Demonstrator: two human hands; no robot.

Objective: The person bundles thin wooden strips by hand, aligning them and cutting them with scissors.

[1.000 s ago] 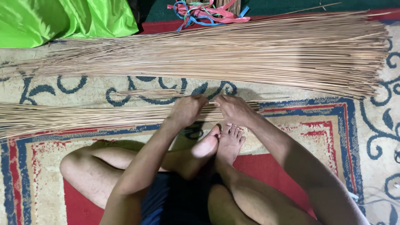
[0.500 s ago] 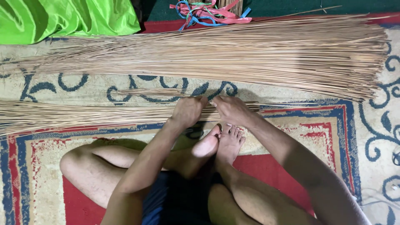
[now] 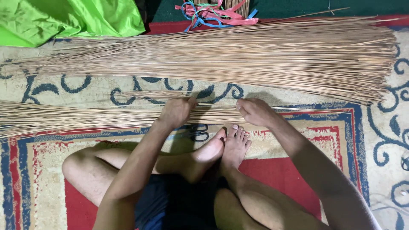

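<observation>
A near bundle of thin tan sticks [image 3: 85,116] lies across the patterned rug in front of my crossed legs. My left hand [image 3: 177,111] rests on it with fingers curled over the sticks. My right hand [image 3: 255,111] grips the same bundle's right end, about a hand's width away. A much bigger pile of the same long sticks [image 3: 238,55] lies farther out, fanning toward the right. A small loose clump of sticks [image 3: 149,94] sits between the two piles.
Black-handled scissors [image 3: 197,132] lie on the rug [image 3: 51,179] by my toes. A bright green cloth [image 3: 64,19] sits at the far left. Red, blue and green ribbons [image 3: 213,10] lie tangled at the far edge.
My hands have spread apart along the near bundle, the right one sliding to the right. The sticks have barely shifted.
</observation>
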